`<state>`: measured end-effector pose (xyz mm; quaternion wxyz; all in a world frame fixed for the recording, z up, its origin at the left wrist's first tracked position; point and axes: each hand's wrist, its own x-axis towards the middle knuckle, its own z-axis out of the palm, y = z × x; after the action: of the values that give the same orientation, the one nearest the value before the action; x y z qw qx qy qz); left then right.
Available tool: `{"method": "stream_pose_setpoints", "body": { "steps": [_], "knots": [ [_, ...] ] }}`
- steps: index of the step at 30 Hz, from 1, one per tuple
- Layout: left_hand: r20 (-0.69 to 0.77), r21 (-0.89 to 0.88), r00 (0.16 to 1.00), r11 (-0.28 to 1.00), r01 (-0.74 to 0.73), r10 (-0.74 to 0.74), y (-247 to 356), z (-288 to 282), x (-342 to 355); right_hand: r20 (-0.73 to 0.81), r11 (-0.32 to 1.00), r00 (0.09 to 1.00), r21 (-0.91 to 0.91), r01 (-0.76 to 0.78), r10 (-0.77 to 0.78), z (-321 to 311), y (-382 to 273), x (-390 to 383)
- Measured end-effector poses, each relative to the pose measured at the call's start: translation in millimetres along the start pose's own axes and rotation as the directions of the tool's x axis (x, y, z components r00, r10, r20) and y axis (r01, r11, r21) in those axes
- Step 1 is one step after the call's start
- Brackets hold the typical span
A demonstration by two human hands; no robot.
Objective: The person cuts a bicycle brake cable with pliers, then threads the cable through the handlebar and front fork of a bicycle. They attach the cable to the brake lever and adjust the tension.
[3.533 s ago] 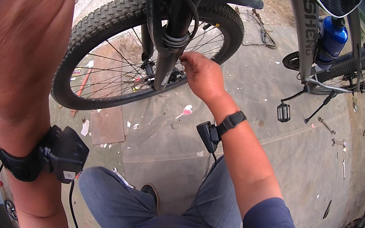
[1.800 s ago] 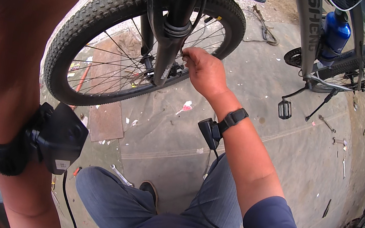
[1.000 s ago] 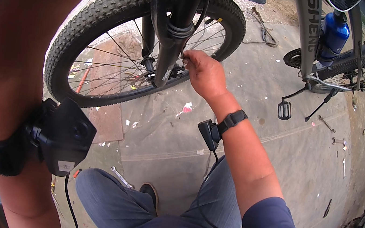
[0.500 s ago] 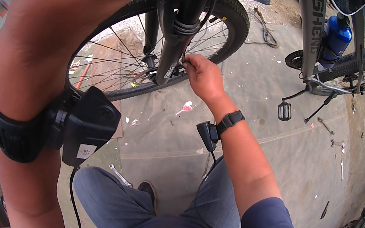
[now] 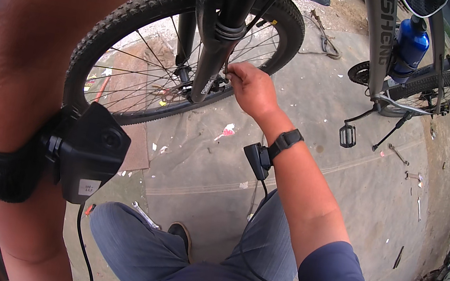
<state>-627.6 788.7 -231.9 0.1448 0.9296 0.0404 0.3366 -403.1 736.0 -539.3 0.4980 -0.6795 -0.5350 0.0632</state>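
Note:
My right hand (image 5: 252, 89) reaches to the lower end of the bicycle's front fork (image 5: 213, 60), thumb and forefinger pinched beside the disc brake caliper (image 5: 218, 86). A thin cable comes down along the fork to these fingertips; just what lies between them is too small to make out. The spoked front wheel (image 5: 84, 52) with its knobby tyre stands right in front of me. My left arm is raised along the left side and runs out past the top edge, so its hand is out of sight.
A second bicycle (image 5: 382, 53) with a blue bottle (image 5: 411, 49) stands at the right, its pedal (image 5: 348, 135) sticking out. Wrenches (image 5: 399, 154) lie on the floor at the right, and another wrench (image 5: 145, 215) near my left knee. Black devices with cables are strapped to both arms.
My left arm has shifted to the left, baring more of the front tyre. The right hand keeps its pinch at the brake caliper.

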Motion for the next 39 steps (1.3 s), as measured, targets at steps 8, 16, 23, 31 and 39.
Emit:
{"method": "stream_pose_setpoints", "body": {
  "steps": [8,16,23,31,39],
  "knots": [
    [0.017,0.070,1.000,0.998,-0.006,0.004,32,-7,-26,0.037,0.998,0.999,0.061,0.025,-0.027,20,-17,4],
    [0.006,0.016,0.998,0.998,-0.067,0.066,22,41,-38,0.037,0.999,0.999,-0.053,0.007,-0.005,1,4,-5],
    [-0.069,-0.019,0.997,0.999,-0.047,0.046,6,32,-16,0.006,0.990,0.991,0.061,-0.131,0.131,7,19,-14],
    [-0.072,-0.026,0.997,0.999,-0.038,0.036,3,26,-7,0.179,0.766,0.871,0.417,-0.488,0.458,41,26,-17],
    [-0.068,-0.025,0.997,0.999,-0.035,0.033,2,27,-3,-0.055,0.920,0.936,0.216,-0.328,0.347,62,46,-27]
  ]
}}
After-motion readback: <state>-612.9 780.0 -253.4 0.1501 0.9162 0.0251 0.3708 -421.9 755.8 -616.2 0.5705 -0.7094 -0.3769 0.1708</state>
